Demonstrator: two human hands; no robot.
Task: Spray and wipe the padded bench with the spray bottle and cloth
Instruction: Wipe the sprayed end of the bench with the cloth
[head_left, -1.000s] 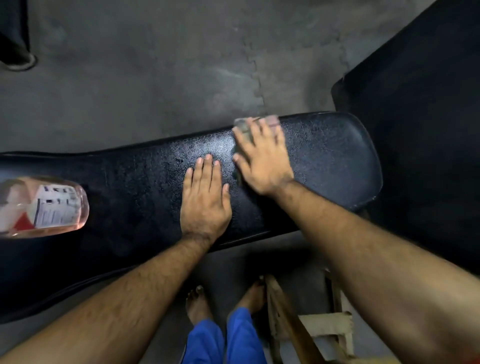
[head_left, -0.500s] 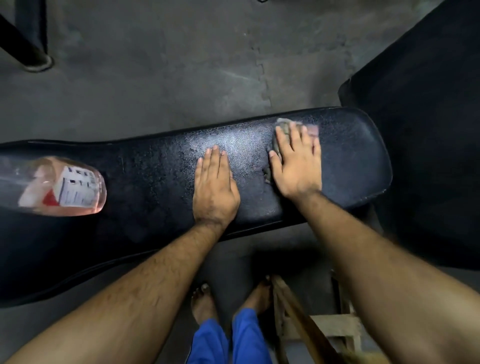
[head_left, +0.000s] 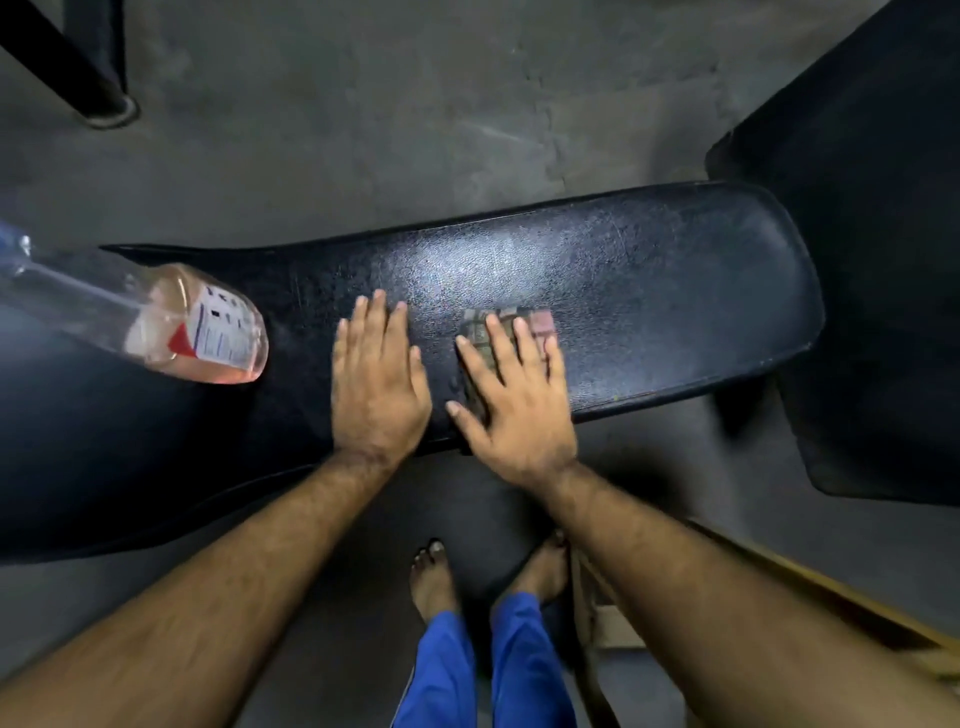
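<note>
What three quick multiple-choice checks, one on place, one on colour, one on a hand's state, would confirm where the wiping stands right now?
1. Where is the cloth?
A. on the floor
B. under the right hand on the padded bench
C. draped over the spray bottle

2. What colour is the liquid in the spray bottle?
A. pinkish orange
B. green
C. dark blue

3. How does the left hand lie?
A. gripping the bottle
B. clenched in the air
C. flat on the bench, fingers straight

Answers: 1 B, the cloth's edge peeks out past the right hand's fingertips; 2 A, the tint shows through the clear plastic; 3 C, the palm rests on the padding beside the right hand, holding nothing.
</note>
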